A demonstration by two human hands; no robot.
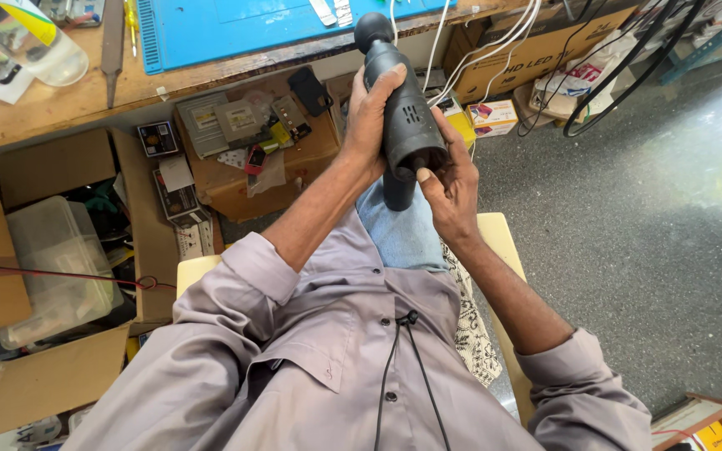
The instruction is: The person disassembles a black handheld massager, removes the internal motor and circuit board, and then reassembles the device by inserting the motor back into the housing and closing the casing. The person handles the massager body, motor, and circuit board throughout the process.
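Observation:
I hold a black handheld massage gun [403, 108] in front of my lap, its round ball head pointing up toward the workbench. My left hand [369, 121] wraps around the left side of its barrel. My right hand [449, 179] grips the rear end and the handle below, thumb pressed on the back face. I sit on a pale yellow chair [503, 238], in a grey shirt and blue jeans.
A wooden workbench [60, 100] with a blue mat [236, 25] runs along the top. Open cardboard boxes [236, 159] of electronic parts and a clear plastic tub [52, 267] lie on the left. White and black cables [612, 75] hang at the upper right above grey floor.

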